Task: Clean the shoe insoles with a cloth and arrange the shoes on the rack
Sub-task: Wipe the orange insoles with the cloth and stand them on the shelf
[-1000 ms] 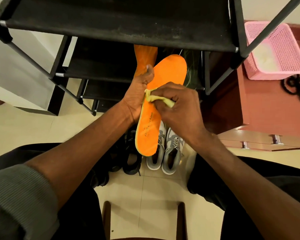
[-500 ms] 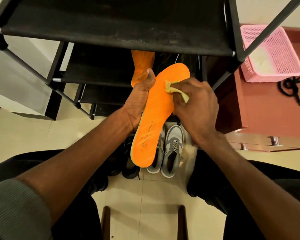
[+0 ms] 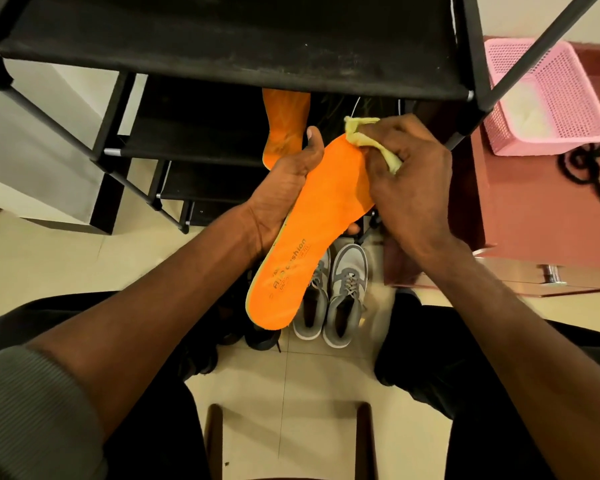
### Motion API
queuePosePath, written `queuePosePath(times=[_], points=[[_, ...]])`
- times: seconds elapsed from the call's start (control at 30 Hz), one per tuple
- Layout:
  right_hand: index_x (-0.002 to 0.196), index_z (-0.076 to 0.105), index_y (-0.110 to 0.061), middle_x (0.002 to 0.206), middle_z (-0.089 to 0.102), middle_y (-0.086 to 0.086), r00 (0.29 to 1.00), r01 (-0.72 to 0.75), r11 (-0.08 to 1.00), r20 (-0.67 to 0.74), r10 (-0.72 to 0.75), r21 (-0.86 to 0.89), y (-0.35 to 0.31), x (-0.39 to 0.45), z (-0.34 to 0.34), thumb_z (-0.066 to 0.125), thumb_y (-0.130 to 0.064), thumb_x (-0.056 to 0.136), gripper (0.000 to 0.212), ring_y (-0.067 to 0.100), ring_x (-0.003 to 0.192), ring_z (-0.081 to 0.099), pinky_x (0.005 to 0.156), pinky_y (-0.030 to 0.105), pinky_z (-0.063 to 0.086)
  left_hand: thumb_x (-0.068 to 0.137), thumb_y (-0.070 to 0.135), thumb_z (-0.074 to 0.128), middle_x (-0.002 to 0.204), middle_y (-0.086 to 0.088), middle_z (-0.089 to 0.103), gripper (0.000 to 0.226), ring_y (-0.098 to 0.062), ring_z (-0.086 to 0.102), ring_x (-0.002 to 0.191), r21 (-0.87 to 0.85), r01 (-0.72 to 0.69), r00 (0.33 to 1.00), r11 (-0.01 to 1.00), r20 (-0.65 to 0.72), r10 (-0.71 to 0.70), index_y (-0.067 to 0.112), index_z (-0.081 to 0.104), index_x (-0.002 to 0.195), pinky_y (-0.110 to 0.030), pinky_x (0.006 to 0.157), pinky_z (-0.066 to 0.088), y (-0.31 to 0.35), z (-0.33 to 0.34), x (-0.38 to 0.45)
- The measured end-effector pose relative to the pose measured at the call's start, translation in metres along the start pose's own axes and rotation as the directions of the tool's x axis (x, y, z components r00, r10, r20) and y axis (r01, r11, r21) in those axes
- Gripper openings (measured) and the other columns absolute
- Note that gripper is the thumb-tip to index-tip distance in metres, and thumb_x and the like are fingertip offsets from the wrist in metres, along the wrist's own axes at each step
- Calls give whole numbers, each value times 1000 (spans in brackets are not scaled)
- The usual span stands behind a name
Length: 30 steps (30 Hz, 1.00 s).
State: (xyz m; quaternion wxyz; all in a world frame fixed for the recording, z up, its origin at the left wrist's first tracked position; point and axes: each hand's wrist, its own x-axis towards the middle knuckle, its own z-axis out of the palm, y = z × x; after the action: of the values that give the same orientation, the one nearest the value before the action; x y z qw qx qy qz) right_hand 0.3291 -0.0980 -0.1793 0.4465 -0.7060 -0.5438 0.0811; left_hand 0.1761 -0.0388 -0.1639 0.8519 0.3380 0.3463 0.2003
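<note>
Change: right hand (image 3: 409,181) and its yellow cloth (image 3: 368,142) have travelled up the orange insole (image 3: 312,233), from the middle a second ago to the toe end now; the insole has tilted further, toe swinging right.
Left hand: left hand (image 3: 284,192) grips the insole along its left edge, thumb lying up the rim, fingers wrapped underneath with one fingertip showing past the right edge.
Right hand: fingers curled and pinching the bunched cloth against the toe end.
Insole position: held in the air in front of the black shoe rack (image 3: 222,46), above the grey shoes (image 3: 329,299) standing on the tiled floor.
Insole direction: long axis runs diagonally, heel low and toward the person at lower left, toe up and away at upper right; printed face turned up.
Second insole: another orange insole (image 3: 284,126) lies on a lower rack shelf, just behind the left thumb.
Doing it well: I judge the wipe should run full length, toe back to heel, with the left hand bracing from beneath so the soft insole does not buckle; refold the cloth to a fresh face.
Nearby: pink basket (image 3: 548,98) on the reddish cabinet (image 3: 534,220) at right.
</note>
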Motion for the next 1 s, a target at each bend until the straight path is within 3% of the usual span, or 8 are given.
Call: queuePosePath(times=[0.13,0.27,0.4,0.53,0.6,0.67,0.8,1.0], points=[[113,80,-17,114,74,-7,975,92,990,194,-112,109,-8,-15,10,68,-4,89,30,17,107,70,88,47,59,108,57,22,96,-12,77,72,-25,76,88,-137,32,999,990,-3,-33,10,75,103,-39,79,64,2,-3,6],[109,82,-25,109,73,-15,922,114,984,354,-155,134,-12,-24,11,71,-11,86,29,19,101,67,87,48,54,107,60,26,101,-14,77,72,-28,74,94,-143,-20,995,989,-103,6,8,75,106,-38,82,63,8,-15,11],[105,81,-35,111,61,-12,970,11,1000,244,-6,-18,-7,-23,13,75,-13,87,29,21,104,60,81,45,55,106,62,28,90,-10,77,65,-22,76,81,-72,-2,990,997,-144,-9,11,67,108,-35,72,63,7,-13,12],[106,79,-43,116,54,-7,970,-222,975,100,221,-1,8,-19,13,73,-17,92,30,16,97,68,74,42,62,104,62,38,107,-15,76,59,-33,74,97,-84,46,992,995,-112,-55,17,76,104,-53,86,60,2,-11,10],[109,78,-42,118,55,-4,956,-286,958,55,287,-24,12,-16,9,70,-18,96,29,11,97,64,80,29,56,104,54,47,116,-16,72,46,-35,70,105,-90,96,994,991,-42,-100,18,72,114,-58,92,56,0,-9,7],[113,79,-38,119,57,-3,948,-317,946,4,318,-68,14,-10,6,68,-18,97,28,10,103,59,78,13,45,105,41,51,118,-17,70,37,-33,71,103,-80,124,992,989,-11,-126,13,65,124,-52,89,58,-2,-8,5],[111,81,-32,111,64,-7,955,-297,955,-1,297,-20,13,-3,5,69,-15,93,28,13,99,67,85,35,59,106,35,49,120,-21,71,38,-33,73,100,-114,116,993,987,-6,-117,5,61,127,-40,80,61,-4,-9,6],[111,82,-21,104,72,-12,985,-129,991,121,122,47,-8,-18,13,71,-10,90,26,9,95,70,83,41,60,109,36,45,99,-10,74,35,-23,73,83,-187,33,996,982,-77,-48,10,69,109,-39,78,63,-7,-14,13]])
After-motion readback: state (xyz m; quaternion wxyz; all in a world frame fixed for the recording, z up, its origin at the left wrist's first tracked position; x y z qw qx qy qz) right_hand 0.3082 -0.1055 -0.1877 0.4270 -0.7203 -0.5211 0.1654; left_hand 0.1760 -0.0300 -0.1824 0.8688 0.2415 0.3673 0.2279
